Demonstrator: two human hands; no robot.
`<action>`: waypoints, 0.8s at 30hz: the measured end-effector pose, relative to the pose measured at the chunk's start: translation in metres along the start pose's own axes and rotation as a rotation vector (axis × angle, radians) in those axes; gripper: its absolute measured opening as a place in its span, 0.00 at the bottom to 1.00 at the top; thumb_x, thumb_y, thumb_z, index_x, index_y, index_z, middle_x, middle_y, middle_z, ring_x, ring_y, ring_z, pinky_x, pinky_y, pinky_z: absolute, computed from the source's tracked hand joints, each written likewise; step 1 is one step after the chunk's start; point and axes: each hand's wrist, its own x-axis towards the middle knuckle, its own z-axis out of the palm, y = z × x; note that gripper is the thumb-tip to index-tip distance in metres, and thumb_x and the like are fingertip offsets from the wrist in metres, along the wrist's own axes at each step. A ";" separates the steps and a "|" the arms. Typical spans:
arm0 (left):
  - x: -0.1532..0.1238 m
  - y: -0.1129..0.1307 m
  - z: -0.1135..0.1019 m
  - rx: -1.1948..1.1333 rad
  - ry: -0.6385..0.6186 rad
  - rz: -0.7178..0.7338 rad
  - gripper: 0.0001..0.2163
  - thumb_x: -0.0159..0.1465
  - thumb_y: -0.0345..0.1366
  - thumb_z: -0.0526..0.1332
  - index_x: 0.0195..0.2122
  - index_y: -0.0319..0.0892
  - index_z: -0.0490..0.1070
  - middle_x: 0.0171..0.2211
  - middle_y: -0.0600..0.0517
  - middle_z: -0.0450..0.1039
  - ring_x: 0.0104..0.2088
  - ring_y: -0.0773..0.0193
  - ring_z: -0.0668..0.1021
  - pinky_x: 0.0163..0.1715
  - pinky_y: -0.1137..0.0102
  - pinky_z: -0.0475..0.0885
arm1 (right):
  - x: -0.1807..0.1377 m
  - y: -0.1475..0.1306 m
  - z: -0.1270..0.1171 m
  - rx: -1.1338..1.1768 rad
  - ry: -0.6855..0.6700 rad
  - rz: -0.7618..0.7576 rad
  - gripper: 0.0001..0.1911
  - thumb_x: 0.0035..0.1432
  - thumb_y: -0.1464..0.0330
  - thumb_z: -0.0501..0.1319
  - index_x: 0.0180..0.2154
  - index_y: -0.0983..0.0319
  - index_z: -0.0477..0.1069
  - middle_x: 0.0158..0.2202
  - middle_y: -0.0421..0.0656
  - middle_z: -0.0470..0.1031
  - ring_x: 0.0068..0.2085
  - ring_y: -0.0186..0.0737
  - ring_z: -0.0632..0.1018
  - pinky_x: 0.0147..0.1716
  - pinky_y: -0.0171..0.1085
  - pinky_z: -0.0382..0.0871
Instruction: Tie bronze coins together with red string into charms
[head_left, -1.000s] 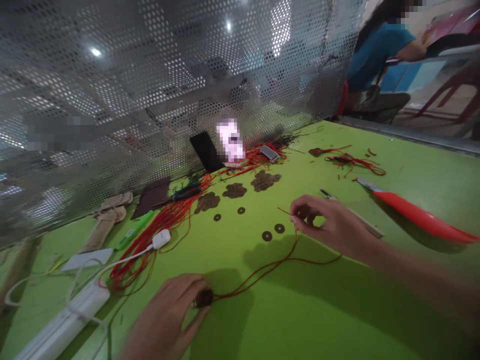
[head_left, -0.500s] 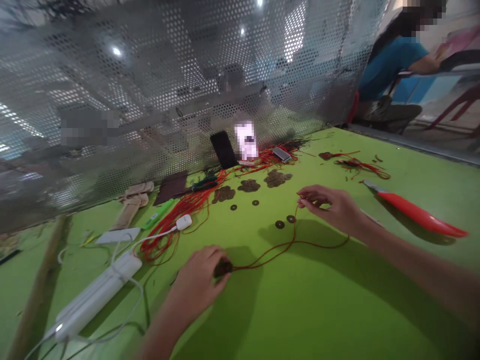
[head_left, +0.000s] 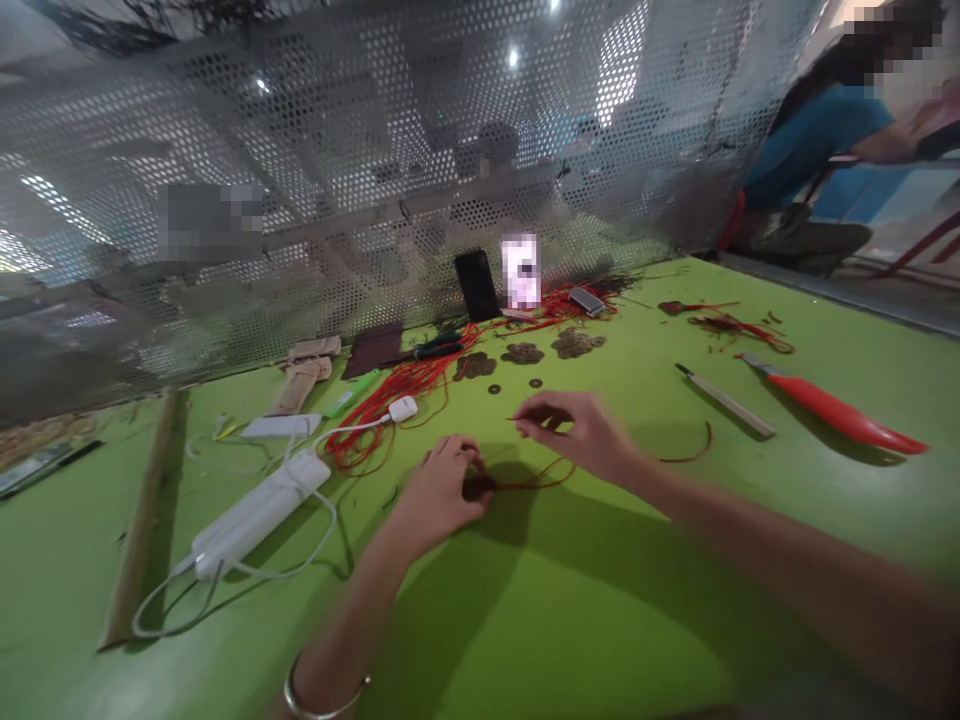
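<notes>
Left hand [head_left: 448, 487]: in the head view, fingers clamped on a dark piece [head_left: 478, 487] just above the counter [head_left: 600, 620]; its shape is shadowed and half covered, so it looks round, but I would not swear to it.
Right hand [head_left: 574, 425]: thumb and fingertips together, pinching the tip of a red cord [head_left: 559, 478] that runs right from the dark piece.
Open room: green surface stretches between the forearms and down toward the bottom of the frame.
Back edge: closed off by a leaning perforated sheet [head_left: 375, 180], with a black phone [head_left: 477, 285] and a lit screen [head_left: 521, 270] before it.
Right edge: slants away, with a person in a blue top [head_left: 817, 135] beyond it.
Left of the hands: a white power strip [head_left: 262, 510] with a looping cable, and a wooden strip [head_left: 146, 530] farther out.
Ahead of the hands: two loose coins [head_left: 535, 383], three coin piles [head_left: 523, 353], then a red cord bundle [head_left: 405, 385] with a white charger [head_left: 403, 408] beside it.
Right of the hands: a slim pale-handled tool [head_left: 727, 400] and a red-handled knife [head_left: 847, 405], past the right forearm.
</notes>
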 end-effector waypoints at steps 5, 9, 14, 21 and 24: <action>0.003 0.002 -0.001 0.027 -0.009 0.006 0.09 0.53 0.35 0.61 0.36 0.41 0.69 0.37 0.49 0.70 0.41 0.57 0.72 0.44 0.62 0.67 | -0.002 0.006 0.024 -0.029 -0.134 0.076 0.06 0.55 0.70 0.60 0.35 0.64 0.74 0.32 0.44 0.79 0.32 0.36 0.79 0.33 0.35 0.74; 0.005 0.004 0.000 0.077 -0.015 -0.003 0.09 0.52 0.36 0.60 0.35 0.41 0.68 0.35 0.49 0.71 0.39 0.56 0.72 0.42 0.62 0.66 | -0.012 0.009 0.024 -0.081 -0.213 0.108 0.05 0.55 0.70 0.60 0.35 0.63 0.73 0.32 0.43 0.79 0.31 0.34 0.78 0.33 0.33 0.73; 0.007 0.005 0.003 0.070 -0.004 -0.055 0.10 0.52 0.37 0.61 0.35 0.41 0.67 0.36 0.49 0.70 0.40 0.56 0.71 0.42 0.61 0.65 | -0.015 0.010 0.022 -0.123 -0.294 0.074 0.05 0.55 0.72 0.60 0.35 0.63 0.73 0.32 0.41 0.79 0.30 0.33 0.78 0.33 0.31 0.71; 0.007 0.006 0.005 0.054 0.009 -0.096 0.09 0.53 0.37 0.62 0.34 0.41 0.67 0.36 0.50 0.69 0.40 0.57 0.71 0.42 0.61 0.65 | -0.018 0.011 0.020 -0.077 -0.357 0.050 0.06 0.56 0.70 0.59 0.36 0.64 0.72 0.31 0.41 0.78 0.28 0.31 0.77 0.31 0.30 0.71; 0.007 0.006 0.005 0.047 0.009 -0.104 0.09 0.53 0.37 0.61 0.34 0.41 0.67 0.37 0.50 0.69 0.40 0.57 0.71 0.42 0.61 0.65 | -0.019 0.011 0.020 -0.096 -0.328 0.052 0.05 0.56 0.71 0.59 0.35 0.63 0.73 0.30 0.40 0.78 0.28 0.31 0.76 0.30 0.30 0.70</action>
